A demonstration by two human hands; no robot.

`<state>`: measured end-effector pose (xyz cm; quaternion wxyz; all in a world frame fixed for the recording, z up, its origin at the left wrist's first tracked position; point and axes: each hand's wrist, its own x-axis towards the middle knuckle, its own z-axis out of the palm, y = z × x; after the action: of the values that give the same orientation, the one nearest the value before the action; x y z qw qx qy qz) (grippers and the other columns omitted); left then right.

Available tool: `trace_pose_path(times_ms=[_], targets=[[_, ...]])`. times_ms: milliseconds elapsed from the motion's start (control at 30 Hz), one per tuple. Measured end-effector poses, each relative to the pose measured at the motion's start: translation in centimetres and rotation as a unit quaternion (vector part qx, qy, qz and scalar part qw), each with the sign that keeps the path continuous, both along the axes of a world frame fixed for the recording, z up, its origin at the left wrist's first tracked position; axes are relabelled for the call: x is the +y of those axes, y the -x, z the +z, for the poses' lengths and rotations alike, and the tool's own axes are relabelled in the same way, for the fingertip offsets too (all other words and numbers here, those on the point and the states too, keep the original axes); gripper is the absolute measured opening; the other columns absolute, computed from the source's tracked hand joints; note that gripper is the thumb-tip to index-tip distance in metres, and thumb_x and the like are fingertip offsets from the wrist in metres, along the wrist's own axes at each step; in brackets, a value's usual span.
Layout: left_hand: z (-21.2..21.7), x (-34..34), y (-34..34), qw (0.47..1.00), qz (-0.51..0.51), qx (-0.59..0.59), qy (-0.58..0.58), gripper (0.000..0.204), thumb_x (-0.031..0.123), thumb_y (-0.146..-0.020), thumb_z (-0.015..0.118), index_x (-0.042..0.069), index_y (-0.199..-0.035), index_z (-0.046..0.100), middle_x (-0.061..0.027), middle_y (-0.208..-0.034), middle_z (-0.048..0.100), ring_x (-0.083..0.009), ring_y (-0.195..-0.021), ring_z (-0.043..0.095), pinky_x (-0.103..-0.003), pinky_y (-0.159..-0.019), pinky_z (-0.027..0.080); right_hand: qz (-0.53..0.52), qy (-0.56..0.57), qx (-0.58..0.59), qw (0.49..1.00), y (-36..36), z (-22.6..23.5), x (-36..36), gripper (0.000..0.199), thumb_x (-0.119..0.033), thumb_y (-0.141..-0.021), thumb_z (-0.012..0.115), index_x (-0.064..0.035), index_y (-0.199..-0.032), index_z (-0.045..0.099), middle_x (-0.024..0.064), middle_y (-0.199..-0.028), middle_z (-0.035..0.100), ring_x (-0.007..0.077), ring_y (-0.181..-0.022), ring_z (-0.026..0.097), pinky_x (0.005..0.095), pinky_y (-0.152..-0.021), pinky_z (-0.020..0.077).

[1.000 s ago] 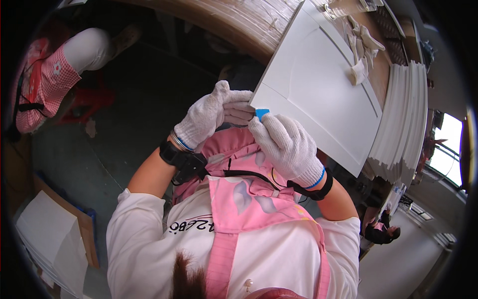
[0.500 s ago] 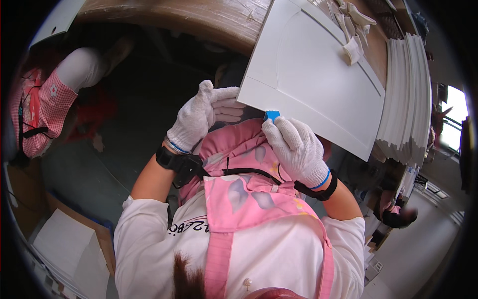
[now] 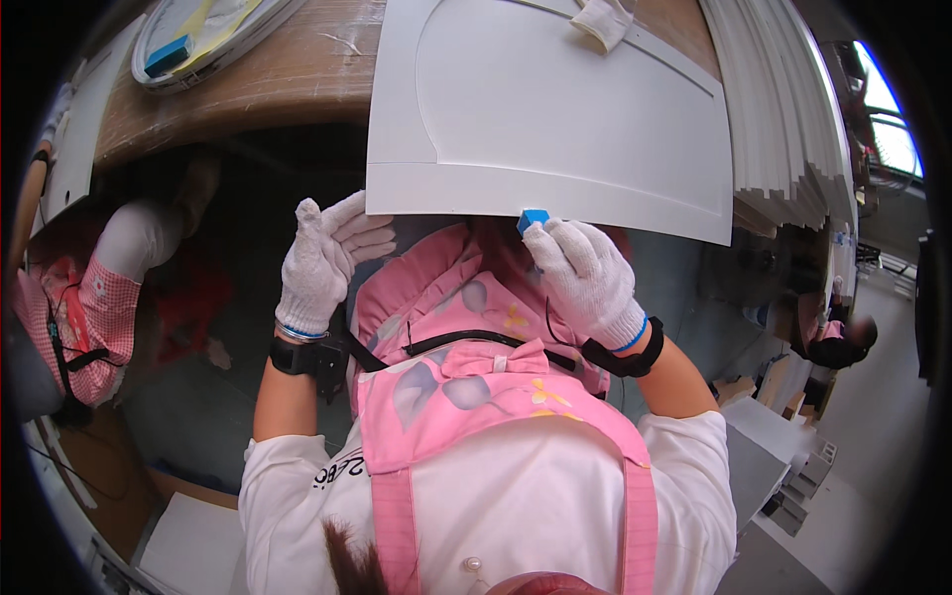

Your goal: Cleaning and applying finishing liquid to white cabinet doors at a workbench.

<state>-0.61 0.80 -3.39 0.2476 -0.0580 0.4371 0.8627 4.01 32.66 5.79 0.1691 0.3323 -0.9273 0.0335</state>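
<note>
Panel (image 3: 555, 109) nearer now; R hand (image 3: 585, 278) pinches blue block (image 3: 533, 219) at edge, L hand (image 3: 322, 263) fingers spread.

A brown wooden bench (image 3: 268, 84) runs across the top of the view, its underside in deep shadow. Right of the bench stands a tall stack of white panels (image 3: 793, 109), and beyond that stack a bright window (image 3: 888, 129) lets in daylight. Below the window the floor (image 3: 873, 397) is pale grey, with white boxes (image 3: 783, 476) set on it.
</note>
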Motion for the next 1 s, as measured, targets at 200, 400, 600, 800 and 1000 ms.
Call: trace_pose_path(times_ms=[200, 400, 600, 800, 1000], targets=[[0.6, 0.4, 0.2, 1.0, 0.005, -0.012, 0.023, 0.088, 0.066, -0.099, 0.021, -0.009, -0.139, 0.044, -0.0264, -0.122, 0.062, -0.0329, -0.107, 0.065, -0.046, -0.096, 0.051, 0.004, 0.058, 0.018, 0.998, -0.5, -0.3, 0.1, 0.047, -0.016, -0.074, 0.071, -0.0052, -0.119, 0.062, 0.0093, -0.113, 0.056, 0.0275, -0.095, 0.061, 0.0355, -0.078, 0.0533], [0.6, -0.1, -0.2, 0.999, 0.029, -0.011, 0.044, 0.083, 0.063, -0.1, 0.023, -0.007, -0.138, 0.046, -0.0248, -0.12, 0.063, -0.0305, -0.103, 0.066, -0.044, -0.092, 0.053, -0.009, 0.095, -0.003, 0.995, -0.8, -1.4, 1.3, 0.05, -0.02, -0.073, 0.073, -0.0043, -0.12, 0.061, 0.0104, -0.112, 0.057, 0.0276, -0.096, 0.06, 0.0359, -0.079, 0.0531], [0.7, 0.2, 0.0, 0.994, 0.048, -0.018, 0.096, 0.085, 0.066, -0.099, 0.025, -0.007, -0.137, 0.047, -0.0248, -0.119, 0.064, -0.032, -0.101, 0.066, -0.045, -0.092, 0.052, -0.126, 0.1, 0.062, 0.985, -3.7, -1.9, 8.6, 0.049, 0.004, -0.076, 0.068, -0.0009, -0.124, 0.057, 0.0117, -0.108, 0.06, 0.0289, -0.093, 0.06, 0.037, -0.077, 0.0526], [1.3, 0.5, 0.2, 0.99, 0.059, -0.021, 0.127, 0.085, 0.066, -0.099, 0.027, -0.007, -0.138, 0.046, -0.0261, -0.121, 0.062, -0.0327, -0.104, 0.065, -0.046, -0.092, 0.052, -0.17, 0.177, 0.078, 0.966, -4.6, -1.9, 9.3, 0.059, 0.009, -0.071, 0.067, -0.0033, -0.128, 0.055, 0.0132, -0.111, 0.059, 0.0305, -0.095, 0.059, 0.0388, -0.078, 0.0519], [1.3, 0.0, -0.2, 0.989, 0.078, -0.029, 0.124, 0.082, 0.064, -0.1, 0.029, -0.007, -0.137, 0.046, -0.0254, -0.119, 0.063, -0.0323, -0.103, 0.065, -0.045, -0.091, 0.053, -0.134, 0.198, 0.063, 0.969, -3.7, -2.7, 8.4, 0.055, 0.009, -0.071, 0.067, -0.0048, -0.124, 0.058, 0.0108, -0.106, 0.063, 0.0296, -0.094, 0.062, 0.0382, -0.079, 0.0535]])
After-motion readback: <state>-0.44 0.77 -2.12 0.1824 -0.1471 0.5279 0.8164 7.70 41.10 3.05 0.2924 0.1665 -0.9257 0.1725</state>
